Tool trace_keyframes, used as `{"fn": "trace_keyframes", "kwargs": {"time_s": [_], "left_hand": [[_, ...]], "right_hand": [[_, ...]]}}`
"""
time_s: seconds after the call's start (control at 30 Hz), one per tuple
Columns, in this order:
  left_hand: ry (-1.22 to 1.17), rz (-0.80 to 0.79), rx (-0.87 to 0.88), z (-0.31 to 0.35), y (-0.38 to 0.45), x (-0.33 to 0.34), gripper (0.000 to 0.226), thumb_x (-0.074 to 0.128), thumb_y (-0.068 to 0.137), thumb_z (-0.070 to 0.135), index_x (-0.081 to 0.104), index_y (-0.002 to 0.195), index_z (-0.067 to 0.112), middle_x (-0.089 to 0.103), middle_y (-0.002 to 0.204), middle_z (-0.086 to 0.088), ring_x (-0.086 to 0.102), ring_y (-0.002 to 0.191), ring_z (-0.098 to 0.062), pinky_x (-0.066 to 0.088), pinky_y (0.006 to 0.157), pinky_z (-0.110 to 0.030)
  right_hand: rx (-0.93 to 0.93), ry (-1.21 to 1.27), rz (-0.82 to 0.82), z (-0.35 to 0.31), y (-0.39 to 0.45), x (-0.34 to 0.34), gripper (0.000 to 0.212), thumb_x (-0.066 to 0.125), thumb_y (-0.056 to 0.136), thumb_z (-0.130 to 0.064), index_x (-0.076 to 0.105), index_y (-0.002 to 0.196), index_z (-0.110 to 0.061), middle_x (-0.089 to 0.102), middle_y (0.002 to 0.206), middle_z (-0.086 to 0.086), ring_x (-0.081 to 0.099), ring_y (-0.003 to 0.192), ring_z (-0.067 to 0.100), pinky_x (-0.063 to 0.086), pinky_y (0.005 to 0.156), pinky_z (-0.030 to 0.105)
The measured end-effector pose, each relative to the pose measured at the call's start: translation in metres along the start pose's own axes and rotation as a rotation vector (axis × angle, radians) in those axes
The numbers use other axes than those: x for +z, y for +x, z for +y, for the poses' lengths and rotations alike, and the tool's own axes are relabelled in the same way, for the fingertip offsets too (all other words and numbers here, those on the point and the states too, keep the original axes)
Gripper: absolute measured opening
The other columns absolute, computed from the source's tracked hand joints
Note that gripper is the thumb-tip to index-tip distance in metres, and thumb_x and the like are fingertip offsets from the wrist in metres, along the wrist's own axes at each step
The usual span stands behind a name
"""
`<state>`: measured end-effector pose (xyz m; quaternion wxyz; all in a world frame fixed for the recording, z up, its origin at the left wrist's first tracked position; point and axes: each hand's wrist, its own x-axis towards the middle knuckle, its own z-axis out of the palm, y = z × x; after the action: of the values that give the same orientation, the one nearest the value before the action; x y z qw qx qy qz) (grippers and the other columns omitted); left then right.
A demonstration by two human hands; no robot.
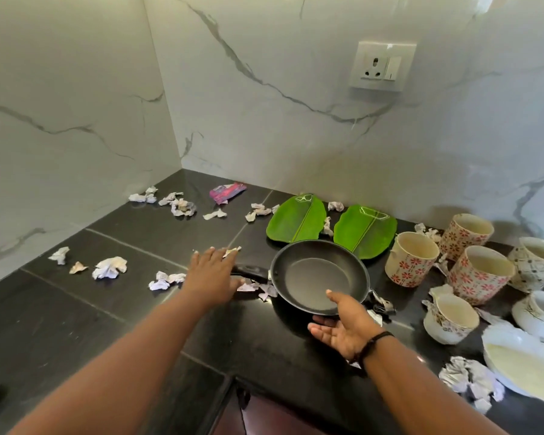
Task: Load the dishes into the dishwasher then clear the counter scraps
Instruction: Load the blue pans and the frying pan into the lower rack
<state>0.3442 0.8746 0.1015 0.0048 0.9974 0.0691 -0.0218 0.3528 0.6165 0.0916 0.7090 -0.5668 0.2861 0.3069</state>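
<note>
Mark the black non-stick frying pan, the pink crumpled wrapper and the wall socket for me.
black non-stick frying pan point(319, 274): head view, bare inner base.
pink crumpled wrapper point(226, 193): head view, middle of foil.
white wall socket point(383, 66): head view, faceplate centre.

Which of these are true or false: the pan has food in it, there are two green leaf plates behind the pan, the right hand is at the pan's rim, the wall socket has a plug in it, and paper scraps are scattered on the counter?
1. The pan has food in it. False: it looks empty.
2. Two green leaf plates lie behind the pan. True.
3. The right hand is at the pan's near rim. True: thumb over the rim, fingers under it.
4. The wall socket has a plug in it. False: nothing is plugged in.
5. Paper scraps are scattered on the counter. True.
6. The left hand holds a cup. False: it reaches, fingers straight, over the pan's handle.
</note>
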Motion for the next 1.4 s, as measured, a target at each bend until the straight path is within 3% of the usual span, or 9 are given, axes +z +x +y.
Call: {"fn": "trace_keyframes", "kwargs": {"time_s": [0.2,0.47,0.63,0.77,0.9,1.07,1.23,1.33,1.4], "left_hand": [[-0.123,-0.154,0.202,-0.024,0.027,0.009,0.036,0.051,0.09,0.053,0.054,0.115,0.026,0.06,0.12,0.003,0.055,0.11,-0.019,0.044,0.09,-0.033],[-0.599,0.072,0.151,-0.026,-0.014,-0.017,0.021,0.066,0.079,0.054,0.062,0.08,0.033,0.057,0.064,0.008,0.054,0.064,-0.009,0.036,0.055,-0.027],[-0.927,0.173,0.005,0.003,-0.06,-0.04,0.018,0.071,0.079,0.042,0.07,0.083,0.024,0.066,0.067,0.004,0.06,0.065,-0.012,0.045,0.061,-0.034],[-1.111,0.202,0.046,0.039,-0.09,-0.056,0.01,0.068,0.082,0.031,0.069,0.092,0.027,0.067,0.073,0.01,0.06,0.068,-0.005,0.048,0.062,-0.031],[-1.215,0.198,0.204,0.067,-0.115,-0.059,0.014,0.062,0.088,0.028,0.064,0.101,0.033,0.065,0.092,0.02,0.06,0.09,0.004,0.047,0.077,-0.019],[-1.701,-0.064,0.002,0.078,-0.121,-0.061,0.035,0.054,0.09,0.05,0.071,0.089,0.019,0.068,0.081,0.004,0.058,0.068,-0.011,0.043,0.056,-0.026],[-2.036,-0.39,-0.313,0.077,-0.063,-0.065,0.058,0.034,0.095,0.059,0.058,0.117,0.011,0.058,0.117,-0.01,0.059,0.094,-0.023,0.05,0.074,-0.035],[-2.04,-0.559,-0.22,0.096,-0.04,-0.074,0.066,0.029,0.094,0.062,0.055,0.123,0.008,0.06,0.125,-0.013,0.058,0.113,-0.032,0.043,0.099,-0.046],[-2.01,-0.652,-0.075,0.126,-0.045,-0.085,0.065,0.031,0.094,0.06,0.062,0.117,0.008,0.069,0.11,-0.014,0.066,0.099,-0.031,0.045,0.096,-0.047]], "right_hand": [[-0.049,-0.029,0.103,0.001,0.015,0.009,0.032,0.037,0.099,-0.009,0.037,0.131,-0.009,0.06,0.094,0.019,0.064,0.079,0.031,0.054,0.054,0.033],[-0.306,0.037,0.176,-0.026,-0.019,0.03,0.043,0.055,0.094,-0.034,0.047,0.124,-0.005,0.056,0.087,0.013,0.06,0.066,0.027,0.052,0.054,0.033],[-0.374,-0.058,-0.019,-0.018,-0.059,0.089,0.043,0.063,0.085,-0.051,0.057,0.109,-0.016,0.062,0.1,0.011,0.065,0.081,0.026,0.056,0.066,0.036],[-0.388,-0.042,-0.068,-0.01,-0.076,0.117,0.022,0.066,0.088,-0.031,0.062,0.09,-0.009,0.066,0.079,0.009,0.061,0.057,0.016,0.051,0.052,0.028],[-0.27,0.215,-0.169,-0.017,-0.094,0.102,0.018,0.056,0.094,-0.018,0.057,0.097,-0.001,0.063,0.08,0.011,0.062,0.073,0.022,0.056,0.072,0.04],[-0.297,0.138,-0.185,-0.016,-0.136,0.049,0.019,0.052,0.095,-0.011,0.058,0.085,0.003,0.061,0.075,0.012,0.068,0.064,0.022,0.06,0.066,0.033],[-0.316,-0.095,-0.148,-0.005,-0.185,-0.029,0.009,0.05,0.097,-0.007,0.056,0.095,0.0,0.061,0.078,0.012,0.065,0.068,0.021,0.058,0.067,0.031],[-0.262,-0.264,-0.146,0.005,-0.21,-0.082,0.006,0.05,0.096,-0.006,0.052,0.102,-0.006,0.062,0.078,0.011,0.061,0.062,0.018,0.054,0.052,0.023],[-0.228,-0.365,-0.127,0.018,-0.223,-0.121,0.009,0.05,0.096,-0.006,0.052,0.105,-0.009,0.063,0.078,0.009,0.057,0.058,0.015,0.046,0.044,0.02]]}}
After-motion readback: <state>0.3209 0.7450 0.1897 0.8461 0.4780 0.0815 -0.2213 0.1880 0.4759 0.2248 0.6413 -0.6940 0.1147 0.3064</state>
